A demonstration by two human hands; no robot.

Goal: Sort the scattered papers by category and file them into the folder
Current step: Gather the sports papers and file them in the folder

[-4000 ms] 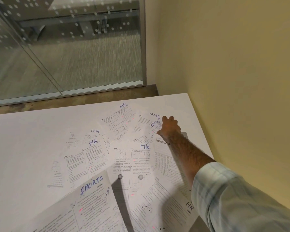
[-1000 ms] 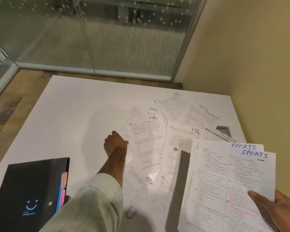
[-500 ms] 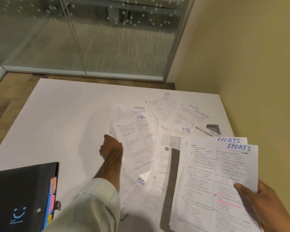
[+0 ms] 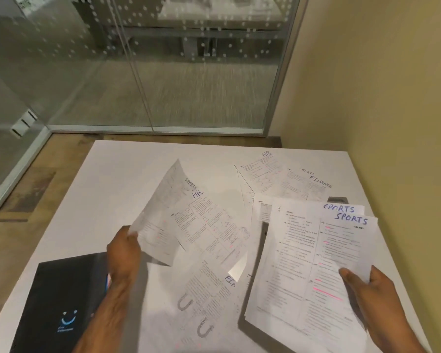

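Sorting part-done; right hand grips SPORTS stack; left hand pinches a lifted sheet; HR and FINANCE sheets lie loose on table; black folder, near left, shut; filing judged outstanding.

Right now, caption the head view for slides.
Left hand grips a lifted sheet, right hand holds SPORTS papers, black folder on table.

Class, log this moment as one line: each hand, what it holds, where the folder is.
left hand: pinches raised sheet by its edge | right hand: holds SPORTS stack | folder: lying on table
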